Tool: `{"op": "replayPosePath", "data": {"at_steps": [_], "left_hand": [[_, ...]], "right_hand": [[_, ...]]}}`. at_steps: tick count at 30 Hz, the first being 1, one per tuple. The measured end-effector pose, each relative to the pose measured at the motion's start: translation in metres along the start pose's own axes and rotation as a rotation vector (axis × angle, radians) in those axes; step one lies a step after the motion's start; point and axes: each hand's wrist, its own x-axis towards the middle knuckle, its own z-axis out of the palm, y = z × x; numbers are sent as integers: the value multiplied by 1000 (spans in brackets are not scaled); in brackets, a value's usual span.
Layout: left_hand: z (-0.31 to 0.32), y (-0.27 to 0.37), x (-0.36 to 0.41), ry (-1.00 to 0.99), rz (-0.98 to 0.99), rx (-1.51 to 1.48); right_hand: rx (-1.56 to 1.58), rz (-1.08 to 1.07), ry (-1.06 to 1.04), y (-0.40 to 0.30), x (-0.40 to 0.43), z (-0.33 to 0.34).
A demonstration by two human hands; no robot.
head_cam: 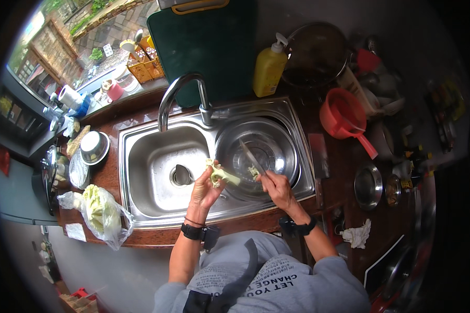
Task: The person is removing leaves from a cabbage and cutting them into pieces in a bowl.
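My left hand (206, 187) holds a pale green cauliflower stalk (225, 177) over the divide of a steel double sink (150, 195). In my right hand (275, 188) is a knife (252, 156), its blade pointing up and away over the right basin. A small cauliflower floret (253, 171) is at the fingers of that same hand. Below the knife, a large round metal bowl (239, 137) sits in the right basin; whether it holds water is unclear. A head of cauliflower or similar pale vegetable (96, 207) lies in a clear plastic bag on the counter to the left.
A curved faucet (176, 88) rises behind the sink. Beyond it stand a green cutting board (211, 51) and a yellow pump bottle (269, 72). A red dipper (338, 117) and a cleaver (318, 154) lie to the right; an upturned metal bowl (94, 146) is at left.
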Motion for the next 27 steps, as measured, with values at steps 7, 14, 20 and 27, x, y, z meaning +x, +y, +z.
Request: {"op": "replayPosePath", "data": {"at_steps": [7,14,20,27], "left_hand": [[12,-10,10,-69,61,-199],[11,-12,13,-105,65,-183],[9,-22,13,-92,90,162],[4,-28,15,-102,2,-204]], "right_hand": [[11,-126,-56,-11,-19,8],[-67,-168,-12,-13,-19,10],[-171,-237,31,-14,-15,15],[-64,-231,77,-19,-7,28]]}}
